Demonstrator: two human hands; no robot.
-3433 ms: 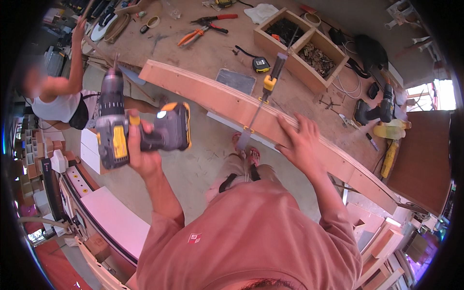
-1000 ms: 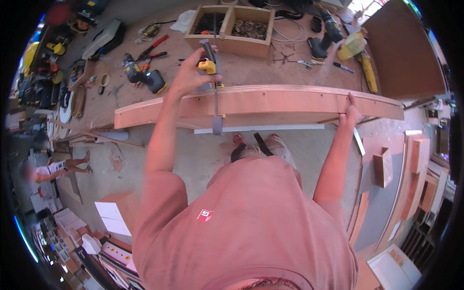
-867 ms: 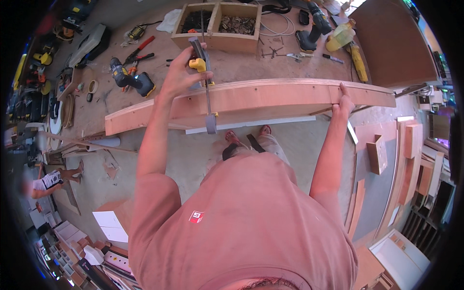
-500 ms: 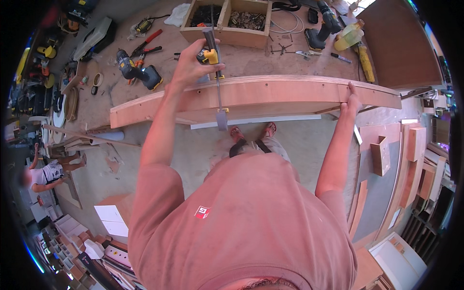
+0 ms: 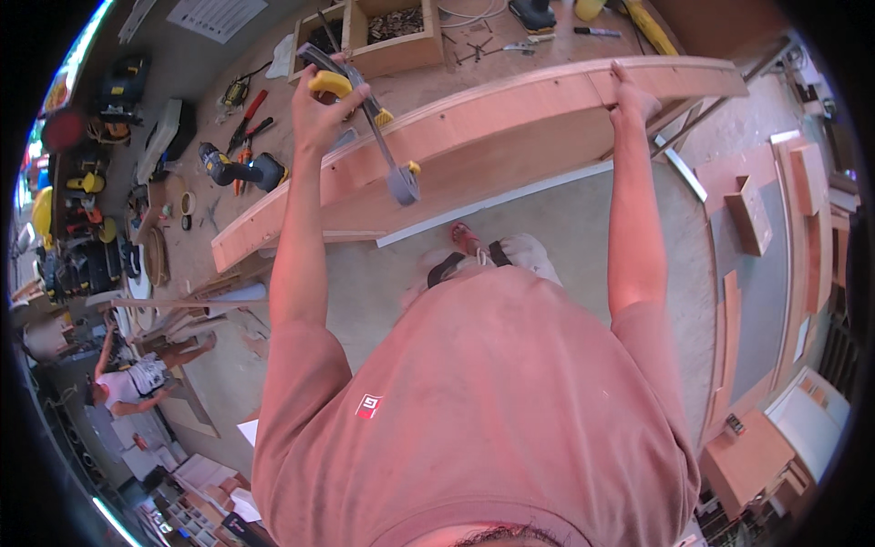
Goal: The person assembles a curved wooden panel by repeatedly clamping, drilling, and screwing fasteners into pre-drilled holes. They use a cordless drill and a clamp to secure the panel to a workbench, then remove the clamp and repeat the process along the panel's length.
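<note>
Clamp [image 5: 365, 109] first: a long bar clamp with a yellow handle and a grey steel bar was held up in the left hand [image 5: 314, 105], whose fingers were wrapped tight around the yellow grip. Its bar ran down and to the right, crossing in front of a long wooden plank [image 5: 510, 137], and ended in a grey jaw with a small yellow tab that hung over the plank's near face; whether that jaw touched the wood could not be told. The plank stood on edge along the near side of the counter [image 5: 428, 77], stretching from lower left to upper right. The right hand [image 5: 631, 96] was closed over the plank's top edge near its right end, fingers curled on the far side.

On the counter behind the plank sat an open wooden box [image 5: 387, 36] with two compartments holding small dark bits. To the left lay a yellow and black cordless drill [image 5: 241, 169] on its side, with red-handled pliers [image 5: 246, 114] just beyond it. A marker pen [image 5: 597, 32] lay near the top right. A white strip [image 5: 492, 205] ran along the concrete floor [image 5: 565, 237] under the plank, close to the person's sandalled feet [image 5: 483, 255]. Another person [image 5: 128, 383] in a white top crouched far off at the lower left.
</note>
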